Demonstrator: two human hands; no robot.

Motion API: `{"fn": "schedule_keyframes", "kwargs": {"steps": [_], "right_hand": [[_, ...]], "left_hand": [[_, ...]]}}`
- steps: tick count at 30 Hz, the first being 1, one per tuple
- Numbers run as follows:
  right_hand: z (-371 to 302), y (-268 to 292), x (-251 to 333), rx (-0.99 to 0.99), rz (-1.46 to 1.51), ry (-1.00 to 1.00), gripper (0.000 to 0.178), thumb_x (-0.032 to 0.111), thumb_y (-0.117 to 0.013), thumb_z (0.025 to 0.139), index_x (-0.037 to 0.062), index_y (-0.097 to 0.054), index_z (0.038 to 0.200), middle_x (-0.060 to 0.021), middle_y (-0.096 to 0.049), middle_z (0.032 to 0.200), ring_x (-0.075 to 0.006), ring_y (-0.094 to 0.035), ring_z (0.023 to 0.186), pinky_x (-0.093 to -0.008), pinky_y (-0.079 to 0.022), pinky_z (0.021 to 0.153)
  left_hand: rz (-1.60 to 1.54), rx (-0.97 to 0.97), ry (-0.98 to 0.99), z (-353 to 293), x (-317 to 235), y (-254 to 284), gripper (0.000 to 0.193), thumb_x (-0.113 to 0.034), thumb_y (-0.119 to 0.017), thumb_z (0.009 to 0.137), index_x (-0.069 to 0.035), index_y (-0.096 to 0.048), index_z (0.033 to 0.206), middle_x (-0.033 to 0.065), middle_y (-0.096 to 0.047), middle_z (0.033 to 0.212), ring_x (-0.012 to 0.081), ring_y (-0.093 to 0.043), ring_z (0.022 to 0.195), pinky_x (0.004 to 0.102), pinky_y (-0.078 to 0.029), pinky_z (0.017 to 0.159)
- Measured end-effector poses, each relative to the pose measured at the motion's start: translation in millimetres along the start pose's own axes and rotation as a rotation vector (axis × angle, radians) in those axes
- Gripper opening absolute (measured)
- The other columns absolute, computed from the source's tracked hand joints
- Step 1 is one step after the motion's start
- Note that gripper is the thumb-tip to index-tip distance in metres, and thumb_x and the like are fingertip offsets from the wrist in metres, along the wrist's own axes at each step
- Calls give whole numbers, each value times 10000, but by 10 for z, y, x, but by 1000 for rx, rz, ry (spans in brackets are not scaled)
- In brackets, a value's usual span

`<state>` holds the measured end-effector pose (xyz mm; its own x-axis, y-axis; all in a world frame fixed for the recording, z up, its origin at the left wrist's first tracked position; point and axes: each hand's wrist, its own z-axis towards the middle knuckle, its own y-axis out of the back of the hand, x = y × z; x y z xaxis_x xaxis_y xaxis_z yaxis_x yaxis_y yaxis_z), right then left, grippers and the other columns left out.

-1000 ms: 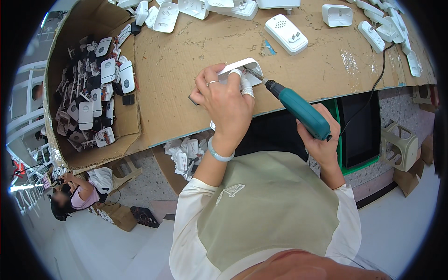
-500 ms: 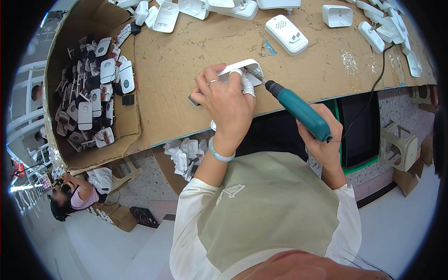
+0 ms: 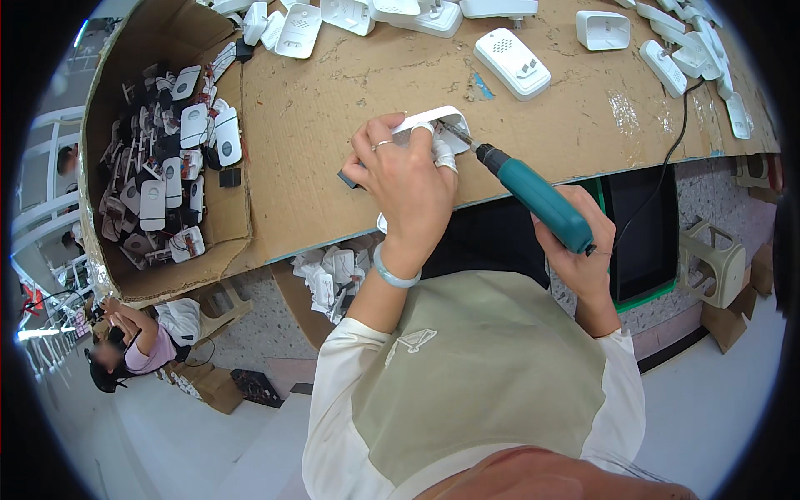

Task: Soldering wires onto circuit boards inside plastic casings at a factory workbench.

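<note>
My left hand (image 3: pixel 408 171) is closed on a white plastic housing (image 3: pixel 446 117) at the near edge of the table, with wrapped fingertips inside the shell. Most of the housing's inside is hidden behind those fingers. A teal electric screwdriver (image 3: pixel 540 200) lies in my right hand (image 3: pixel 583 246), gripped round its rear end. Its bit points up and left into the open side of the housing; whether it touches a screw is too small to tell. A small dark block (image 3: pixel 347 178) shows just left of my left hand.
On the left stands a cardboard box (image 3: pixel 229 258) full of white and black electronic parts. White housings (image 3: pixel 512 62) lie along the table's far side. A black cord (image 3: pixel 667 167) runs down at the right. Below are a black tray (image 3: pixel 642 242) and stools (image 3: pixel 712 262); a person (image 3: pixel 137 342) sits at the far left.
My right hand and the screwdriver have shifted very slightly to the right and down. The left hand and housing stay nearly in place. The seated person's arms have moved.
</note>
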<state>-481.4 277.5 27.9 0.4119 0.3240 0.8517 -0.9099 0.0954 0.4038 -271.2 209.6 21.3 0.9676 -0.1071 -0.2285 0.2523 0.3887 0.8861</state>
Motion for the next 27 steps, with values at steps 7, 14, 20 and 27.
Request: {"fn": "schedule_keyframes", "kwargs": {"steps": [7,14,20,27], "right_hand": [[-127,32,-3,-30,50,-92,278,-97,-749,749,-35,-689,1013,-144,-709,955,-284,-692,863,-332,-539,789],[-188,33,45,-99,61,-185,222,-70,-768,780,-35,-696,987,-130,-709,943,-248,-683,838,-316,-535,775],[-232,52,85,-182,84,-255,184,-42,-770,821,-40,-695,989,-100,-691,918,-183,-658,809,-277,-518,743],[-268,51,50,-241,144,-351,202,-26,-787,836,-46,-704,1019,-72,-688,918,-136,-659,817,-255,-517,734]], "left_hand": [[0,-2,3,-4,8,1,145,-136,-774,754,-92,-751,889,114,-613,1141,316,-509,1085,455,-308,890],[-13,9,5,-2,13,2,164,-138,-770,757,-79,-749,908,111,-610,1162,317,-504,1107,458,-309,898],[-98,19,25,-9,39,-23,188,-100,-764,740,-26,-727,908,138,-589,1214,349,-484,1167,492,-302,945],[-434,19,164,-3,245,-34,184,-97,-782,801,33,-708,908,171,-617,1162,349,-593,1052,445,-452,897]]}}
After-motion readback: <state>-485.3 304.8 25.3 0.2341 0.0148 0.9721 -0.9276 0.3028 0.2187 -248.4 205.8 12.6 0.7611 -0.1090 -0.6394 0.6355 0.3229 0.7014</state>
